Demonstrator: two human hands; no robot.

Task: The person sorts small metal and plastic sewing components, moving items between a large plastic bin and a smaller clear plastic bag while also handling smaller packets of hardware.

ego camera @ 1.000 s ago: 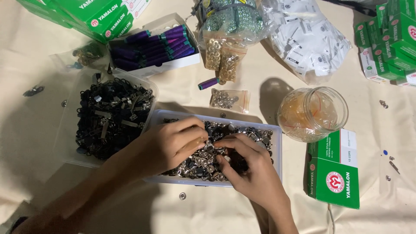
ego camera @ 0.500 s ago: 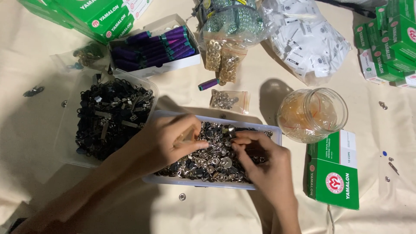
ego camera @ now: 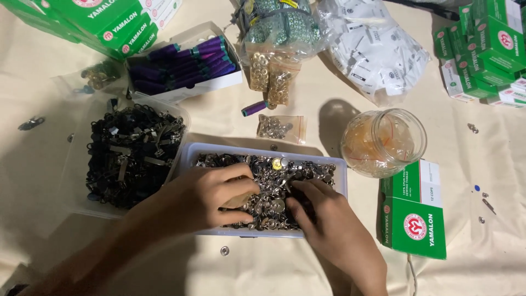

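In 1 white tray (ego camera: 339, 164), 2 hands, left (ego camera: 211, 197), right (ego camera: 323, 219), w/ silver snaps (ego camera: 274, 189)

left hand (ego camera: 211, 200): hides tray's (ego camera: 263, 150) lower-left snaps | right hand (ego camera: 334, 230): fingertips buried in metal snaps (ego camera: 274, 192), wrist cut off at bottom edge | green boxes (ego camera: 493, 49): cropped at upper right edge

head view, steeply downward, close over table (ego camera: 274, 268)

The setting is a sewing-notions workshop or haberdashery sorting station. A cloth-covered tabletop (ego camera: 285, 115) carries green sewing-thread boxes (ego camera: 413, 216), a tray of metal snap fasteners (ego camera: 323, 171), a bin of black zipper sliders (ego camera: 129, 153), bagged brass eyelets (ego camera: 269, 79) and a bag of white labels (ego camera: 375, 46).
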